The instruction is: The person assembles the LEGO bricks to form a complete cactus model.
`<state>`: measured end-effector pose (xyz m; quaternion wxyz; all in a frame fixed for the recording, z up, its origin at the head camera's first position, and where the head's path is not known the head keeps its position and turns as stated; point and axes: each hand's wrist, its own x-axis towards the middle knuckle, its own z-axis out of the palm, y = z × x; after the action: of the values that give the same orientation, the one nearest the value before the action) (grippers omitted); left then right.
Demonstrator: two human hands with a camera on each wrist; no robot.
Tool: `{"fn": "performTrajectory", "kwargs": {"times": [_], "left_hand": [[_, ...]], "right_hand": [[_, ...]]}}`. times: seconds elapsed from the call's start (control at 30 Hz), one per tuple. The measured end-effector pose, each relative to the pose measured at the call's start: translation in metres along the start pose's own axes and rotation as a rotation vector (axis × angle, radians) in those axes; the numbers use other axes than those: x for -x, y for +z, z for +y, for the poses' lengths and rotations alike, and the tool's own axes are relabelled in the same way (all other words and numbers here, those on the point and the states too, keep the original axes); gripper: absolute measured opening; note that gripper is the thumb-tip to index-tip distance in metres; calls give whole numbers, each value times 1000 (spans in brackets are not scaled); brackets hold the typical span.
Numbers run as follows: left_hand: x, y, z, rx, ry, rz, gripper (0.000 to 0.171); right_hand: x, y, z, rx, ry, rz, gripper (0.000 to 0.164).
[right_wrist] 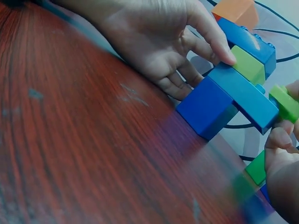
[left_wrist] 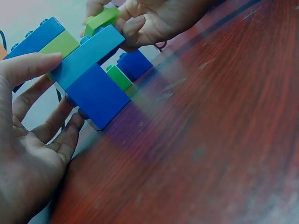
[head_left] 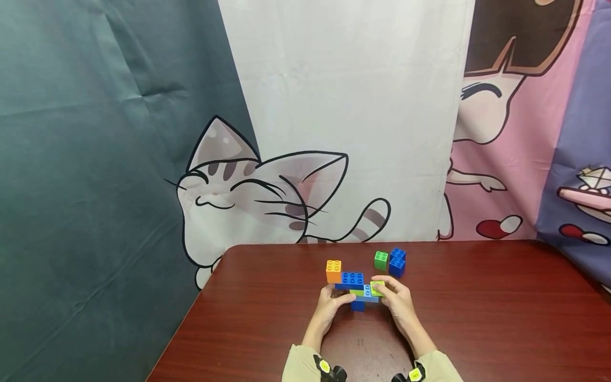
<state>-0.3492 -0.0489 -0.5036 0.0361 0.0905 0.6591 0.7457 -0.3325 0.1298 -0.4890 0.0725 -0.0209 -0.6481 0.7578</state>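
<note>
A stepped stack of toy building bricks stands on the table in front of me. At its foot is a dark blue brick (left_wrist: 98,95), under a light blue brick (left_wrist: 88,56). A lime brick (right_wrist: 248,66) sits on that one's left part, bearing a long blue brick (head_left: 352,278) with an orange brick (head_left: 333,271) at its left end. My left hand (head_left: 328,306) grips the stack, thumb on the lower lime brick. My right hand (head_left: 400,303) pinches a second lime brick (left_wrist: 102,21), slightly tilted, at the light blue brick's right end; whether the studs are joined is unclear.
Behind the stack, to the right, stand a green brick (head_left: 381,260) and some blue bricks (head_left: 397,263). The reddish-brown wooden table (head_left: 267,318) reaches back to a printed cloth (head_left: 363,106) with a cartoon cat.
</note>
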Motion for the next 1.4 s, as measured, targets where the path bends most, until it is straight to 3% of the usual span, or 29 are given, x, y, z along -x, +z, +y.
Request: {"fn": "performTrajectory", "kwargs": {"times": [0.17, 0.37, 0.57, 0.7, 1.17, 1.4], "left_hand": [[2, 1, 1, 1, 0, -6, 41], [2, 0, 0, -19, 16, -15, 42], [1, 0, 0, -14, 6, -11, 43], [1, -1, -1, -10, 1, -10, 43], [2, -4, 0, -39, 13, -37, 45], [2, -3, 2, -22, -2, -45, 46]], "right_hand": [[0, 2, 1, 43, -3, -1, 30], [-1, 0, 3, 17, 8, 6, 25], [-1, -1, 1, -54, 108, -27, 18], [-1, 0, 0, -39, 155, -63, 20], [-2, 0, 1, -67, 157, -122, 29], [-1, -1, -1, -65, 150, -86, 18]]}}
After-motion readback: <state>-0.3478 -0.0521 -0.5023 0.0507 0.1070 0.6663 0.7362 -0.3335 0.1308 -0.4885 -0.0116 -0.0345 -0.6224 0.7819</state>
